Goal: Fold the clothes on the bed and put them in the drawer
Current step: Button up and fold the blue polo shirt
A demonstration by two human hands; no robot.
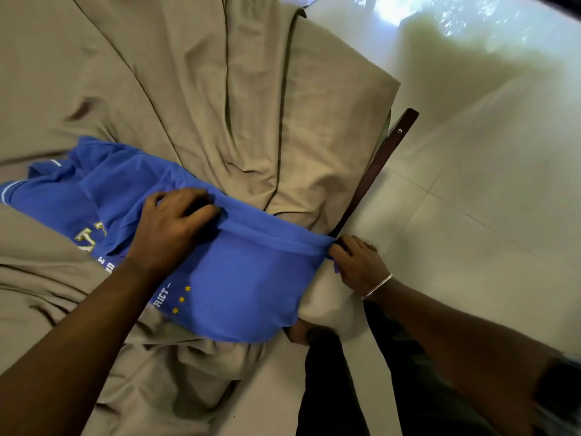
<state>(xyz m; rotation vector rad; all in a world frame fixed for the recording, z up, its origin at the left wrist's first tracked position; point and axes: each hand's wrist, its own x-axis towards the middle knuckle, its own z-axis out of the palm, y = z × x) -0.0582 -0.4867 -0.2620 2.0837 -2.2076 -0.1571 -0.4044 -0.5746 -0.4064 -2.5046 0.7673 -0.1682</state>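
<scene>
Lengthwise, the blue shirt [245, 278] runs left-to-right across the bed [188, 89]; left hand [173, 221] grips its mid-fold, right hand [352, 259] pinches its right end

Both forearms are bare, with no sleeve reaching the wrists. The right hand [355, 262] carries 1 thin silver bangle [377, 286] at the wrist. Dark trousers [327, 388] cover the legs, and a grey sleeve edge [566, 366] shows near the right elbow.

I see a bright blue cotton T-shirt [239, 278] with white-and-yellow lettering and three small yellow stars, lying crumpled across the lower left and centre of the frame. Its right half is drawn fairly smooth, its upper edge folded over into a narrow band running toward centre right, while its left part stays bunched.
</scene>
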